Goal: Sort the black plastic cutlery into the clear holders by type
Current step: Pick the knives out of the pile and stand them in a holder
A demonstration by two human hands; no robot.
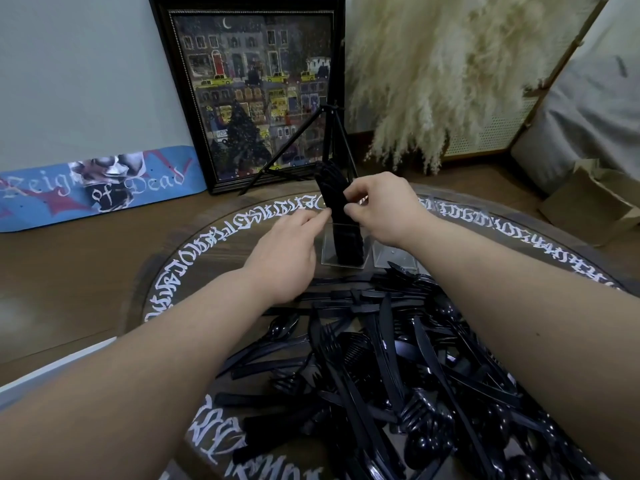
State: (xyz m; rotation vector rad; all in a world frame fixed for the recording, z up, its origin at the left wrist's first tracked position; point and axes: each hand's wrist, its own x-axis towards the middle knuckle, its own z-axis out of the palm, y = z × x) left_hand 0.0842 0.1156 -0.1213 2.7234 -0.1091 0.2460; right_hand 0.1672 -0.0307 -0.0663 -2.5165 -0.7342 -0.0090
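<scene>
Down at the near edge of the round table (180, 258), a big heap of black plastic cutlery (391, 362) sprawls across the dark top: knives, forks and spoons all tangled, spreading from the centre toward the near right edge. A lone spoon (282, 329) sits at the heap's left fringe. White gothic lettering rings the table's rim.

Past the heap, toward the far edge, two clear holders stand side by side. The left holder (341, 251) is packed with an upright bundle of black cutlery (334, 199), leaning slightly left at the top; which type it is, I can't tell. The right holder (393, 254) is half hidden behind the right forearm.

Left hand (287, 247) reaches in low, fingers straight and relaxed, fingertips touching the bundle's left side just above the holder's rim, gripping nothing. Right hand (381, 209) comes over from the right, thumb and fingers curled, pinching the bundle's right edge.

Beyond the table, on the floor: a black tripod (332, 140), a framed night-time street painting (252, 95) leaning on the wall, a blue skateboard deck (93, 188) to the left, pampas grass (433, 74) and a cardboard box (595, 202) to the right.
</scene>
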